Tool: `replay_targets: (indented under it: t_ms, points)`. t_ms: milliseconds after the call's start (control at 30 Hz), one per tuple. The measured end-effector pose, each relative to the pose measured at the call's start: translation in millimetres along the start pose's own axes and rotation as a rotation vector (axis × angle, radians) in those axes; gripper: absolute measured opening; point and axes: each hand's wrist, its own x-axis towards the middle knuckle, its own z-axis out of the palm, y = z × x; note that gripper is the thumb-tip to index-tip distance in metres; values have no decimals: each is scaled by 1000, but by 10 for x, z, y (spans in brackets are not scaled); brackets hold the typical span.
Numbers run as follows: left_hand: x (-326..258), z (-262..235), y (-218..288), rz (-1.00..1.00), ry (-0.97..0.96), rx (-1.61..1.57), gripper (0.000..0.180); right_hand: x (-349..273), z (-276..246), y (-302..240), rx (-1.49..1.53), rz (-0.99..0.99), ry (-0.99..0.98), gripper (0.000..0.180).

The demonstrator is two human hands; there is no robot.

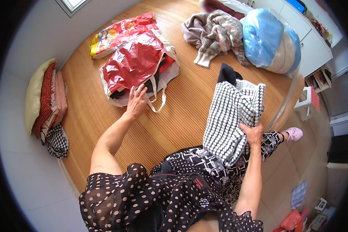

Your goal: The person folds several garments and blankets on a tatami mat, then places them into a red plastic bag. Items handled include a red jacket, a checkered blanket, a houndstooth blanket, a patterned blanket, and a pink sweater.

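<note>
A folded black-and-white knitted garment (230, 116), with a black part at its far end, lies at the right over my thigh and the mat. My right hand (253, 134) grips its right side, thumb on top and the other fingers hidden beneath. At the left, my left hand (137, 102) rests on the near rim of a white shopping bag (173, 69), fingers stretched out and apart. Shiny red plastic (133, 60) covers most of that bag, and dark cloth shows at its opening. The bag's white strap (161, 101) loops onto the mat beside my fingers.
A red and yellow plastic package (114, 36) lies behind the bag. Cushions and folded cloth (46, 98) stack against the left wall. Crumpled fluffy clothing (220, 34) and a plastic-wrapped blue bundle (265, 36) lie far right. A white stool (307, 101) stands beyond the mat's right edge.
</note>
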Motion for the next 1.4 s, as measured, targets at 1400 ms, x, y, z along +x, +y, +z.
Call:
replay_targets:
  t_ms: [1400]
  points:
    - [564, 204, 1811, 70, -118, -758, 20, -304, 305, 435, 1101, 878, 49, 19]
